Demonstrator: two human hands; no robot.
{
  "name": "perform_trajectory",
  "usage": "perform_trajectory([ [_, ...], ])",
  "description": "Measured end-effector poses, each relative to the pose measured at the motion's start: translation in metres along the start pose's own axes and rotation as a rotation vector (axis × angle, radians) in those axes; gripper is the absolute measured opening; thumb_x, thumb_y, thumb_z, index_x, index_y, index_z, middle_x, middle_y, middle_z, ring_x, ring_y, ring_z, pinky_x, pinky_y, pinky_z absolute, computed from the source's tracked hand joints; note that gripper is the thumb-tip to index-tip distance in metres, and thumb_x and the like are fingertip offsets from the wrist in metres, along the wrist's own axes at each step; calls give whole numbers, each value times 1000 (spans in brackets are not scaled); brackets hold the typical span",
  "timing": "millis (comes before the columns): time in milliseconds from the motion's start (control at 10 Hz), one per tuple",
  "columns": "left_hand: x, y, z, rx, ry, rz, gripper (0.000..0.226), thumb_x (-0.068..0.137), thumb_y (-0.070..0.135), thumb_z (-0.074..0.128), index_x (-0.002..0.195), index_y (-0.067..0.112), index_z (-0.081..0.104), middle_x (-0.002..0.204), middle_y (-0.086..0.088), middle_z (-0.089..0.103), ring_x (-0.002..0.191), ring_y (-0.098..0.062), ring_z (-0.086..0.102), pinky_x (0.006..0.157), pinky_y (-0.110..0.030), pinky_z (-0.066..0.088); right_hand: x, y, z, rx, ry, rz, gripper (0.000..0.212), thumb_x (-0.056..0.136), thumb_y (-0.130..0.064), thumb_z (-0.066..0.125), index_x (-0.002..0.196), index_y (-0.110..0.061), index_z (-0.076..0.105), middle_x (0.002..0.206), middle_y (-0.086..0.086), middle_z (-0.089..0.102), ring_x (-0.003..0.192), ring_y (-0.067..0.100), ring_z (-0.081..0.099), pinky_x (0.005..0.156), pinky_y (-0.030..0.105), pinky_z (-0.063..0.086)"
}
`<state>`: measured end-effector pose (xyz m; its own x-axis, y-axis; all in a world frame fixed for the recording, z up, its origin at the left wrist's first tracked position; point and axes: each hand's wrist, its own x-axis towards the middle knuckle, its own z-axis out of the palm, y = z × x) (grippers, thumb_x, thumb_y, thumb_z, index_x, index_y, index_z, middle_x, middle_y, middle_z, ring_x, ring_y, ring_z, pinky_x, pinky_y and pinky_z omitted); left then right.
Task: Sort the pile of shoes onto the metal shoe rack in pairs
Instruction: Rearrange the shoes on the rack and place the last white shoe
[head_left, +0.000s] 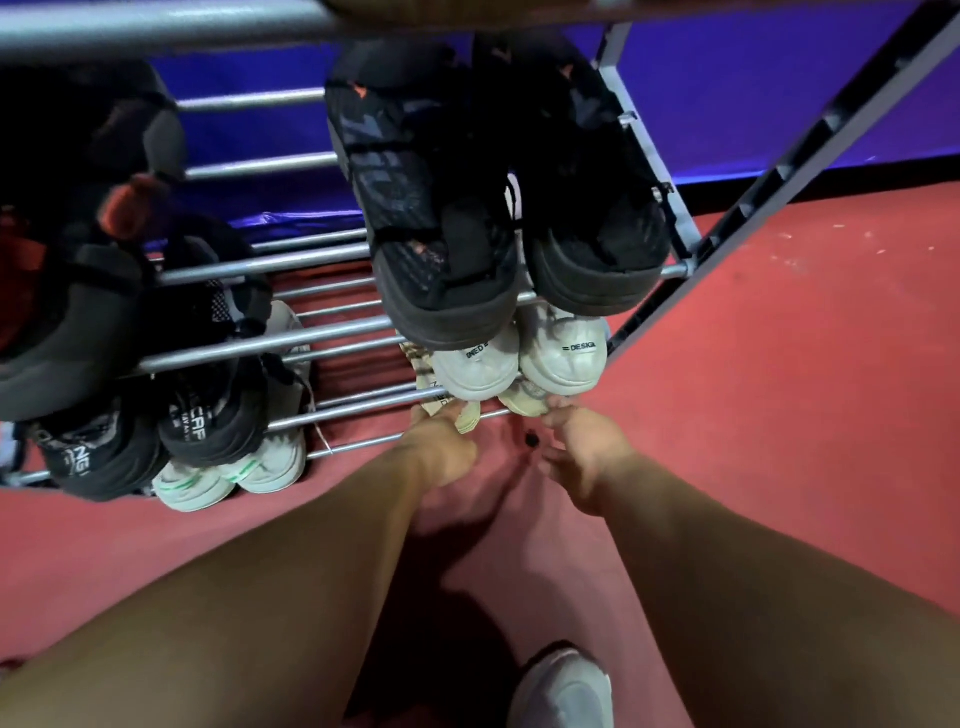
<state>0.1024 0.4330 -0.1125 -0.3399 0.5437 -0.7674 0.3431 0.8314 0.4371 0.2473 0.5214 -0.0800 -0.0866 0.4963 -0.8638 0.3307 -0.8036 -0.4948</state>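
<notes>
The metal shoe rack (332, 338) is seen from above, with pairs on several tiers. A cream pair sits on the lowest tier at the front right. My left hand (441, 449) grips the heel of the left cream shoe (467, 418). My right hand (584, 452) touches the heel of the right cream shoe (527, 402) with its fingertips, thumb spread away. Just above them stands a white pair marked DESIGN (563, 353), and above that a pair of black sandals (447, 228).
On the rack's left side are black sneakers (208, 415), white sneakers with green stripes (234, 475) and dark shoes (67, 322). A small black object (531, 440) lies on the red floor (779, 415) between my hands. A white shoe (561, 691) shows at the bottom edge.
</notes>
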Motion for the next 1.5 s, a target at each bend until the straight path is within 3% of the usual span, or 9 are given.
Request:
perform_trajectory([
  [200, 3, -16, 1, -7, -8, 56, 92, 82, 7, 52, 156, 52, 19, 169, 6, -11, 149, -21, 35, 83, -20, 50, 22, -1, 4, 160, -62, 54, 27, 97, -14, 59, 123, -18, 62, 126, 5, 56, 122, 30, 58, 95, 42, 55],
  [400, 1, -13, 8, -54, -27, 103, 85, 85, 17, 61, 157, 45, 26, 169, 8, -4, 145, -13, 39, 109, -25, 42, 31, 1, 19, 292, -112, 67, 42, 99, -11, 53, 141, -17, 55, 150, 8, 47, 126, 31, 53, 93, 40, 51],
  [500, -6, -10, 12, -26, -59, 78, 92, 85, 22, 64, 156, 52, 15, 167, 19, -16, 149, -15, 33, 105, -23, 40, 31, 2, 21, 295, -89, 63, 35, 101, -12, 50, 135, -15, 59, 144, 8, 53, 119, 29, 57, 76, 36, 53],
  [700, -11, -5, 7, -71, -75, 73, 94, 82, 20, 67, 153, 59, 18, 167, 20, -8, 143, -20, 43, 107, -35, 46, 32, -1, 19, 330, 32, 37, 26, 104, -19, 52, 124, -12, 66, 121, 10, 69, 110, 25, 68, 87, 34, 59],
  [900, -31, -13, -4, -124, 9, 74, 49, 90, 13, 62, 138, 21, 57, 135, -5, 63, 120, -28, 63, 102, -39, 52, 7, 9, 9, 266, 86, 69, 26, 100, -13, 58, 125, -10, 64, 111, 12, 71, 99, 29, 72, 64, 35, 58],
  [1000, -60, -20, -12, -100, 9, 57, 16, 91, 11, 62, 95, 26, 67, 114, -3, 71, 98, -22, 67, 90, -32, 55, -14, 16, -5, 208, 105, 88, 20, 100, -12, 60, 120, -9, 65, 90, 10, 67, 97, 29, 72, 69, 37, 59],
  [1100, -92, -24, -16, -57, -4, 66, 18, 94, 6, 55, 91, 20, 66, 102, -6, 69, 87, -20, 62, 83, -31, 55, -39, 23, -19, 115, 137, 76, 24, 97, -10, 64, 121, -6, 66, 83, 8, 63, 81, 24, 64, 63, 33, 58],
  [1400, -205, 1, -38, -120, 6, 107, 12, 94, 16, 61, 84, 23, 60, 95, -6, 65, 86, -23, 62, 88, -40, 57, -172, 7, -77, -855, 394, -335, 28, 98, -11, 56, 120, -1, 70, 124, 17, 70, 118, 33, 66, 92, 34, 51],
  [1500, -263, 23, -50, -126, 18, 167, 12, 91, 12, 61, 84, 21, 57, 84, -12, 56, 76, -25, 52, 65, -39, 47, -225, -1, -88, -1111, 422, -491, 22, 93, -11, 57, 107, -3, 73, 114, 17, 74, 109, 34, 69, 84, 33, 51],
])
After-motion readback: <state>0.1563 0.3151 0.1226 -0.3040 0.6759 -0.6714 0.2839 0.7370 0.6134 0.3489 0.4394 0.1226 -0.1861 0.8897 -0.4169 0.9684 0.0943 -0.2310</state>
